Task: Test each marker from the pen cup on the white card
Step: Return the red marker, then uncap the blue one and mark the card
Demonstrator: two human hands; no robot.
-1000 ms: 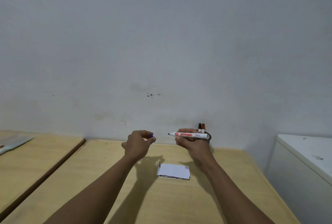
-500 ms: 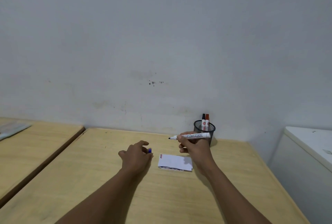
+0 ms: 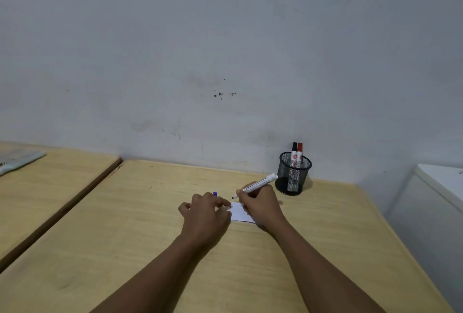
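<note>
White card (image 3: pixel 240 213) lies flat on my desk, partly hidden under my hands. Uncapped white marker (image 3: pixel 256 185) tilts w/ dark tip down at card's far left corner; contact unclear. Purple cap (image 3: pixel 215 193) peeks out nearby. Black mesh pen cup (image 3: pixel 293 173) upright behind, w/ black-capped marker (image 3: pixel 294 153) & red-capped marker (image 3: pixel 299 154).

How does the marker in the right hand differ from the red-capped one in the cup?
The marker in the right hand is uncapped, dark tip bared; the red-capped marker is capped. The held one lies slanted, tip down toward the white card; the red-capped one stands upright in the mesh pen cup. Both have white barrels.
</note>
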